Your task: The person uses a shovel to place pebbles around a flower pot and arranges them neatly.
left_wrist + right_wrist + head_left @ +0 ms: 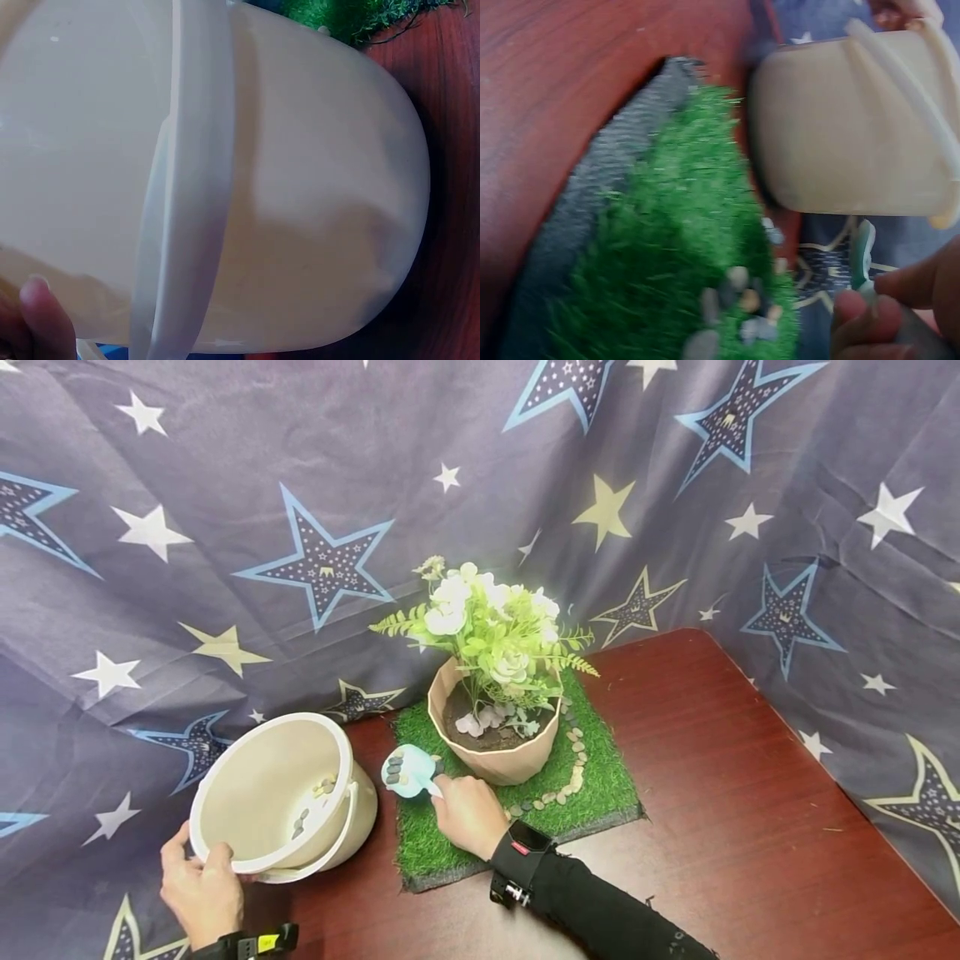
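Left hand [201,893] grips rim of cream bucket [281,793], tilted on its side on bench [712,793], few pebbles inside. Right hand [468,814] pinches handle of pale blue scoop [408,771], loaded with pebbles, held between bucket and tan flower pot [495,752]. Pot stands on green grass mat [592,777] just beyond right hand, pebble row [573,768] curving beside it.

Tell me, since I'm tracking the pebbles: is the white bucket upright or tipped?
Tipped. The left hand holds the white bucket by its rim, its mouth tilted toward the camera, a few pebbles lying against its lower inner wall.
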`<act>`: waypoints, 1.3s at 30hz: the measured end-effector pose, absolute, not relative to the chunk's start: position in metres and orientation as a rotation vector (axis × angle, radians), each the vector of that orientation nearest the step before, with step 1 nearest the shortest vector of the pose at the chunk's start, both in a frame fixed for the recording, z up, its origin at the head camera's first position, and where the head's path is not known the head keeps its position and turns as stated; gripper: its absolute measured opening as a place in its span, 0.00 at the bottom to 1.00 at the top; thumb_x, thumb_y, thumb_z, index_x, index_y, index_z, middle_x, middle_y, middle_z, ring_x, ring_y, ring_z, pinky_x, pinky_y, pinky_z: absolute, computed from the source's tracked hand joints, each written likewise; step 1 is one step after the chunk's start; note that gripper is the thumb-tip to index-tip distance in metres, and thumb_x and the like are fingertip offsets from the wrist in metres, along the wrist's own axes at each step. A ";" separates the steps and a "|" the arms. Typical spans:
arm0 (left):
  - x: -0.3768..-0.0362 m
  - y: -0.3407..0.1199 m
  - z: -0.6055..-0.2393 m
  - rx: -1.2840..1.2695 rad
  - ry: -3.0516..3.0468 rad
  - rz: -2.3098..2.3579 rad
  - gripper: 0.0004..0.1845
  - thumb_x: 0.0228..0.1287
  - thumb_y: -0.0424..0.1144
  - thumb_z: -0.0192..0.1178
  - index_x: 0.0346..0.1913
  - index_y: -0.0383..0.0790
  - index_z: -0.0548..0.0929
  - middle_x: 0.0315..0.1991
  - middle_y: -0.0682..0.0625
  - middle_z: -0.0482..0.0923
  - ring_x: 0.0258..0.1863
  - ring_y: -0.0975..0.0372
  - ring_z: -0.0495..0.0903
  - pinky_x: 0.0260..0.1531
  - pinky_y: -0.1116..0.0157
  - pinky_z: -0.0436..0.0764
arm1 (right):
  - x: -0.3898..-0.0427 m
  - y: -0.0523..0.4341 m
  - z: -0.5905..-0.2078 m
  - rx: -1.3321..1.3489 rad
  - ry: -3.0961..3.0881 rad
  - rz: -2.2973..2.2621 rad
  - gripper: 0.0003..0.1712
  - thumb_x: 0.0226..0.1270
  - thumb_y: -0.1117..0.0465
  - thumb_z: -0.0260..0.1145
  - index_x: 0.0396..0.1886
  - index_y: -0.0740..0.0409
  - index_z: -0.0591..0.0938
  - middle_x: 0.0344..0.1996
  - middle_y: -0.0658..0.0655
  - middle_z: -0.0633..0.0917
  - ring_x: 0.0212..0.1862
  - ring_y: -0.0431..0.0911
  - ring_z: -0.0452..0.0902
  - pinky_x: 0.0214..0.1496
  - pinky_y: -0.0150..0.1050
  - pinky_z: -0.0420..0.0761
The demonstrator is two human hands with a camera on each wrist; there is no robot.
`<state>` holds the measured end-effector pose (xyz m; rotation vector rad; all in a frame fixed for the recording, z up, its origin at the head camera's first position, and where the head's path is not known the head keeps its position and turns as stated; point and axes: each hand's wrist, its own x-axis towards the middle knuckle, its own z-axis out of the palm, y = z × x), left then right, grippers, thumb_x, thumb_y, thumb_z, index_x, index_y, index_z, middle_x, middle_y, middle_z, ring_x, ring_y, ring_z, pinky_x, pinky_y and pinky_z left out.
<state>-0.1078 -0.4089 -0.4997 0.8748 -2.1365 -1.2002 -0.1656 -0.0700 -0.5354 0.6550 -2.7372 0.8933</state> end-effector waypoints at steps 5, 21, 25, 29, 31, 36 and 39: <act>-0.108 -0.408 -0.500 0.866 -2.101 -1.238 0.34 0.61 0.29 0.52 0.73 0.40 0.71 0.11 0.72 0.74 0.05 0.69 0.74 0.08 0.74 0.71 | -0.167 -0.081 -0.552 0.601 -2.764 0.913 0.05 0.71 0.60 0.66 0.39 0.58 0.83 0.26 0.55 0.87 0.29 0.51 0.86 0.29 0.44 0.81; -0.110 -0.404 -0.499 0.842 -2.078 -1.253 0.32 0.62 0.29 0.52 0.72 0.40 0.73 0.11 0.69 0.74 0.05 0.71 0.74 0.09 0.72 0.73 | -0.176 -0.102 -0.577 0.349 -2.846 1.229 0.08 0.75 0.60 0.63 0.46 0.60 0.82 0.27 0.60 0.86 0.30 0.54 0.85 0.27 0.43 0.77; -0.109 -0.405 -0.500 0.846 -2.100 -1.198 0.32 0.62 0.29 0.52 0.72 0.40 0.73 0.11 0.71 0.73 0.06 0.73 0.73 0.10 0.74 0.72 | -0.176 -0.103 -0.578 0.321 -2.838 1.290 0.09 0.75 0.61 0.63 0.48 0.60 0.83 0.27 0.59 0.86 0.29 0.52 0.84 0.27 0.42 0.76; -0.108 -0.405 -0.498 0.844 -2.089 -1.216 0.32 0.62 0.29 0.52 0.72 0.39 0.73 0.11 0.71 0.74 0.06 0.72 0.73 0.10 0.74 0.72 | -0.175 -0.101 -0.575 0.295 -2.841 1.387 0.11 0.75 0.61 0.62 0.51 0.61 0.83 0.31 0.59 0.87 0.30 0.50 0.83 0.30 0.41 0.76; -0.108 -0.405 -0.497 0.843 -2.083 -1.221 0.32 0.61 0.28 0.52 0.72 0.39 0.73 0.11 0.70 0.74 0.06 0.72 0.73 0.10 0.74 0.72 | -0.175 -0.100 -0.573 0.284 -2.847 1.452 0.14 0.76 0.61 0.61 0.55 0.62 0.82 0.34 0.60 0.88 0.32 0.49 0.83 0.32 0.40 0.76; -0.107 -0.405 -0.498 0.844 -2.080 -1.220 0.33 0.61 0.28 0.52 0.72 0.39 0.73 0.12 0.71 0.74 0.07 0.73 0.74 0.10 0.74 0.72 | -0.179 -0.100 -0.573 0.260 -2.858 1.571 0.17 0.78 0.60 0.59 0.59 0.62 0.81 0.36 0.59 0.88 0.32 0.46 0.79 0.35 0.40 0.74; -0.109 -0.405 -0.500 0.843 -2.069 -1.232 0.33 0.60 0.27 0.52 0.72 0.39 0.74 0.12 0.71 0.74 0.07 0.73 0.73 0.10 0.75 0.72 | -0.181 -0.101 -0.575 0.245 -2.867 1.587 0.16 0.78 0.60 0.59 0.59 0.61 0.81 0.35 0.58 0.87 0.31 0.45 0.77 0.35 0.39 0.73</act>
